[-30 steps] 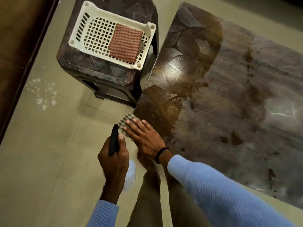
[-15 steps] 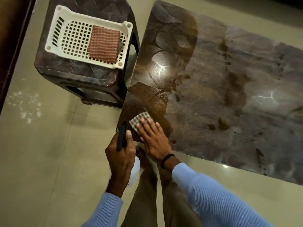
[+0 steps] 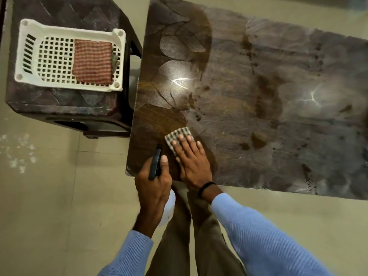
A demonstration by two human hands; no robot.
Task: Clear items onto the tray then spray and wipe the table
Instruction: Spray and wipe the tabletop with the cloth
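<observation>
Table [image 3: 258, 96]: cleared, a folded cloth in the tray [image 3: 22, 54]. Right hand [image 3: 192, 162], fingers spread, presses a rag [image 3: 176, 137] near its front-left corner; left hand [image 3: 153, 188] grips the sprayer [image 3: 155, 164]. Most looks unwiped.

A dark, marble-patterned plastic stool [image 3: 65, 104] stands on the left — its top faceted, with an opening in its near side. The floor [image 3: 49, 206] is pale beige tile with thin grout lines, and a scatter of white specks [image 3: 18, 154] marks it at the far left. A dark brown strip [image 3: 2, 8] runs along the upper left edge — too little shows to tell what it is.
</observation>
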